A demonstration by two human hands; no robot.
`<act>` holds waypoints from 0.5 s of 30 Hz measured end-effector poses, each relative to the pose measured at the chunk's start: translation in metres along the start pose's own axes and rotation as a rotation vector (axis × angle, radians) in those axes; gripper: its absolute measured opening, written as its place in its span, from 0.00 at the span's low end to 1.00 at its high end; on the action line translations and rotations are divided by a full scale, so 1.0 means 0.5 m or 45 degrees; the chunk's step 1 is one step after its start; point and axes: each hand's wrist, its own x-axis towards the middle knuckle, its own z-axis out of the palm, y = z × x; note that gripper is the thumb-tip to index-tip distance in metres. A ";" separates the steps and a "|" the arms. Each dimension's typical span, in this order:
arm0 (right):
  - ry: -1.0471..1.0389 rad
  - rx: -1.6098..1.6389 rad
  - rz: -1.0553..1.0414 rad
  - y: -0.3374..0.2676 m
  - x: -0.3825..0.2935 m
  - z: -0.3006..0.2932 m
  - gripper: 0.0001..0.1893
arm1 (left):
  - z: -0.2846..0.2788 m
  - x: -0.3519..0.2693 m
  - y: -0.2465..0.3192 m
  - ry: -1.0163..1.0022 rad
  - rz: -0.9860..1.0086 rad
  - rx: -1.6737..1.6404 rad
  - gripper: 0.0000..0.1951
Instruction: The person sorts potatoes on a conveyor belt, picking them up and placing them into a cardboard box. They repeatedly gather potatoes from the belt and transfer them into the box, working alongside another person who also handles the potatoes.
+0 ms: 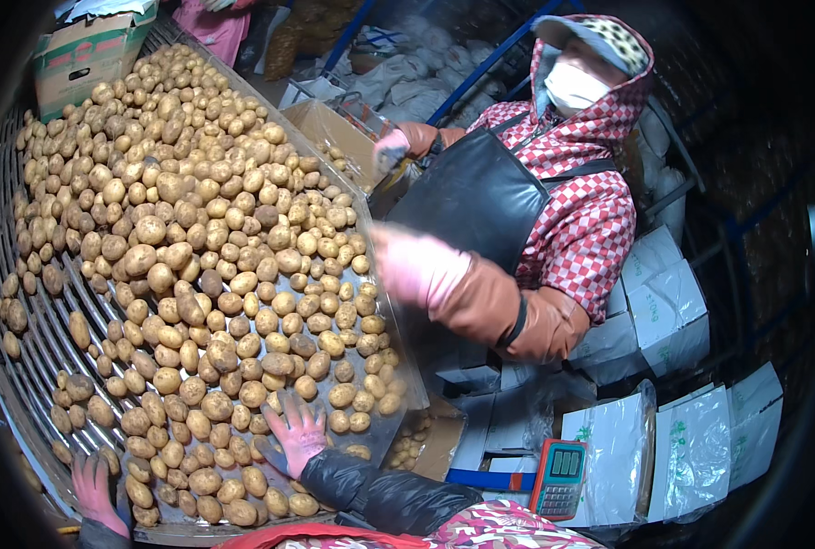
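Note:
A large heap of potatoes (194,219) covers a sorting table with metal slats (43,329) on its left and a smooth grey sheet (373,439) on its right. My right hand (296,432), in a pink glove with dark fingertips, lies among the potatoes near the front right with fingers spread, grasping none. At the front left corner, my left hand (97,491) wears a similar glove. Its fingers are apart beside a few potatoes on the slats, and it holds nothing. Several potatoes lie between my two hands.
Across the table's raised right edge stands a person (551,171) in a checked hooded jacket and dark apron. Cardboard boxes of potatoes (421,439) (338,147) sit beyond that edge. A weighing-scale display (559,480) and white cartons (606,453) are at right. A green-brown carton (88,65) stands far left.

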 end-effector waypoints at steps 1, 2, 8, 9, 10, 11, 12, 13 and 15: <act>-0.027 -0.017 0.003 0.000 0.000 0.000 0.45 | 0.001 -0.002 -0.001 -0.015 -0.006 -0.002 0.27; -0.053 -0.034 0.007 0.001 0.000 0.000 0.45 | 0.002 -0.003 -0.002 -0.013 -0.008 -0.003 0.27; -0.037 -0.021 0.003 -0.001 -0.001 -0.005 0.41 | 0.004 -0.002 -0.004 -0.061 -0.052 0.008 0.27; -0.017 -0.025 0.002 -0.001 -0.001 -0.006 0.40 | 0.004 -0.002 -0.004 -0.108 -0.103 0.025 0.27; -0.029 -0.005 0.009 -0.001 0.000 -0.006 0.39 | 0.004 -0.001 -0.003 -0.079 -0.066 0.009 0.28; -0.011 0.004 0.012 -0.001 0.000 -0.006 0.39 | 0.004 -0.001 -0.003 -0.083 -0.074 0.011 0.28; 0.013 0.033 0.009 -0.001 0.000 -0.006 0.38 | 0.004 -0.001 -0.003 -0.126 -0.121 0.033 0.28; 0.013 0.015 0.006 -0.001 0.000 -0.005 0.38 | 0.004 -0.001 -0.003 -0.080 -0.072 0.015 0.28; 0.028 0.008 -0.005 -0.001 0.001 -0.004 0.37 | 0.005 -0.002 -0.004 -0.104 -0.104 0.028 0.28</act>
